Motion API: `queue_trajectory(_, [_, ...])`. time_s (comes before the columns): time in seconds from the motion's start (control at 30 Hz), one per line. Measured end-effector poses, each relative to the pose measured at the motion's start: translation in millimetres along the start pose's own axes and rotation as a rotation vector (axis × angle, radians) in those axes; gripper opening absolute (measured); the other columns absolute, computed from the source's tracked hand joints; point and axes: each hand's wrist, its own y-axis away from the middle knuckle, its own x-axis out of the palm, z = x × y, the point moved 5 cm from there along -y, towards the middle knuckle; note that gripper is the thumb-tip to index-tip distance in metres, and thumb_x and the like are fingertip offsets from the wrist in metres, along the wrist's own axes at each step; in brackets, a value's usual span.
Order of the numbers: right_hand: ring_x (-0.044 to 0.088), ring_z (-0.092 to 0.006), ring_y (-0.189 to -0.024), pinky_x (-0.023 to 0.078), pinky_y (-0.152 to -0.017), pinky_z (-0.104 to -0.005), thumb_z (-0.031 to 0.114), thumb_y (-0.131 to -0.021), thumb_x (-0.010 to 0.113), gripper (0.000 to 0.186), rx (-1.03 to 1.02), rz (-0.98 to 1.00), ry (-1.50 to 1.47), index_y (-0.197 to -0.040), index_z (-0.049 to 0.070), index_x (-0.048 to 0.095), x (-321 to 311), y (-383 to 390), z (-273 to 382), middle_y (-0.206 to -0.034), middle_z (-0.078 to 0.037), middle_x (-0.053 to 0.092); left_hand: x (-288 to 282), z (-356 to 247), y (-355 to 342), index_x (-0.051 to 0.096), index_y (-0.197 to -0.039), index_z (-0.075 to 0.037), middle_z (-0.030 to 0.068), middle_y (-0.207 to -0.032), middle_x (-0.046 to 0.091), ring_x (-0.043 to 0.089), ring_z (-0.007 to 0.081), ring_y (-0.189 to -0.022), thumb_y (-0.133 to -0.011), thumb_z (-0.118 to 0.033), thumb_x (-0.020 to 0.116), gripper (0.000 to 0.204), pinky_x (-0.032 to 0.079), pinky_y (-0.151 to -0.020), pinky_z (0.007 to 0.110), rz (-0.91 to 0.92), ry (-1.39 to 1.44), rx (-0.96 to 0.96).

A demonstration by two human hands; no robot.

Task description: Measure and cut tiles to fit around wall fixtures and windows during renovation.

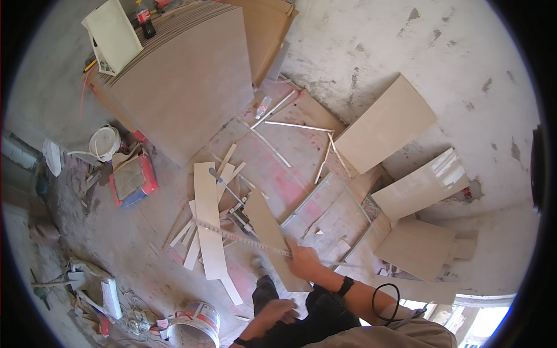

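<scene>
My right hand (306, 262) is closed on the edge of a long beige tile strip (268, 233), which stands tilted in front of my legs. A marked tape-measure blade (235, 236) runs from the loose strips on the left to this hand; its case cannot be made out. Low in front of my body, my left hand (277, 313) hangs with fingers loosely apart and nothing visible in it. Just left of the held strip lies a metal tool (239, 219) with a long handle, partly covered. Cut tile strips (208, 220) lie crossed beside it.
A thick stack of large tiles (191, 75) leans at the far left, with a bottle (145, 20) on top. A frame-like tile cutter (328, 211) lies on the right. Cut tiles (386, 124) lean on the wall. Buckets (194, 325) and a bag (133, 177) stand left.
</scene>
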Motion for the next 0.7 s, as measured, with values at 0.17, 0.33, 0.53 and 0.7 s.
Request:
queue_trajectory(0.17, [0.06,-0.042,-0.062,0.046,-0.059,-0.0524,0.019,-0.081,0.054,0.062,0.034,0.041,-0.019,-0.136,0.007,0.028,6.1,65.1,-4.0,-0.067,-0.024,0.06,-57.5,23.6,-13.3,0.046,-0.123,-0.009,0.012,-0.12,0.055,0.056,0.0239,-0.105,-0.091,-0.046,0.049,0.048,0.045,-0.091,0.04,-0.416,0.424,0.353])
queue_trajectory(0.33, [0.059,-0.043,-0.062,0.045,-0.058,-0.0521,0.019,-0.082,0.055,0.061,-0.019,-0.023,-0.259,-0.136,0.005,0.03,32.9,151.0,-26.7,-0.068,-0.026,0.058,5.9,47.7,-25.7,0.041,-0.13,-0.002,0.014,-0.126,0.051,0.049,0.0298,-0.116,-0.098,-0.039,0.039,0.049,0.039,-0.1,0.042,-0.085,0.779,0.335])
queue_trajectory(0.53, [0.062,-0.0416,-0.071,0.048,-0.062,-0.0504,0.029,-0.087,0.052,0.046,0.155,0.186,-0.117,-0.129,0.013,0.043,74.8,265.7,-93.5,-0.078,-0.02,0.064,21.5,122.4,-5.5,0.047,-0.124,0.003,0.0144,-0.121,0.054,0.053,0.0291,-0.109,-0.098,-0.034,0.039,0.046,0.042,-0.095,0.04,-0.513,0.519,0.449])
queue_trajectory(0.7, [0.061,-0.0365,-0.092,0.049,-0.076,-0.0461,0.035,-0.088,0.05,0.033,0.547,0.084,-0.111,-0.104,0.01,0.063,87.1,350.7,-264.1,-0.102,-0.018,0.064,-13.7,147.3,-8.1,0.049,-0.12,0.003,0.0141,-0.114,0.059,0.06,0.0306,-0.098,-0.097,-0.041,0.039,0.051,0.05,-0.083,0.039,-0.892,-0.242,0.409])
